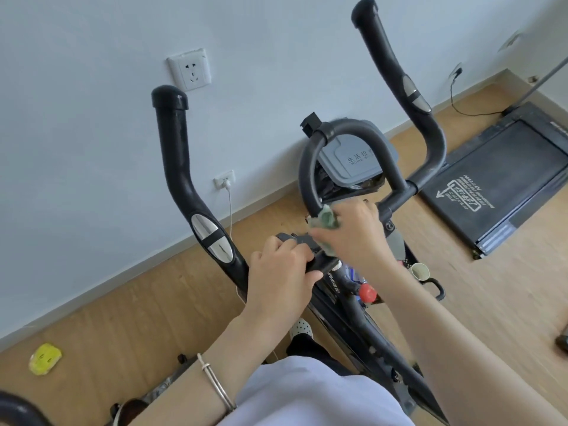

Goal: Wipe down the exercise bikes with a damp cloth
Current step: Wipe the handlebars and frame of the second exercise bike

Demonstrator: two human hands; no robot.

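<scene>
Head view: wood floor (138, 318), pale wall (92, 103).
Right hand (356, 232): my fingers (353, 210) clutch cloth (325, 219) on handlebar (307, 167).
Left hand (278, 272): grips console (302, 241).

Home workout room: exercise bike (353, 167) by a plain wall with sockets (189, 69); folding treadmill (504, 186) beside the bike on wood-look floor (123, 309).

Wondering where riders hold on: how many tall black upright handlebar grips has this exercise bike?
2: the left grip rises above the left hand; the right grip stands nearer the black treadmill. None seems hidden.
</scene>
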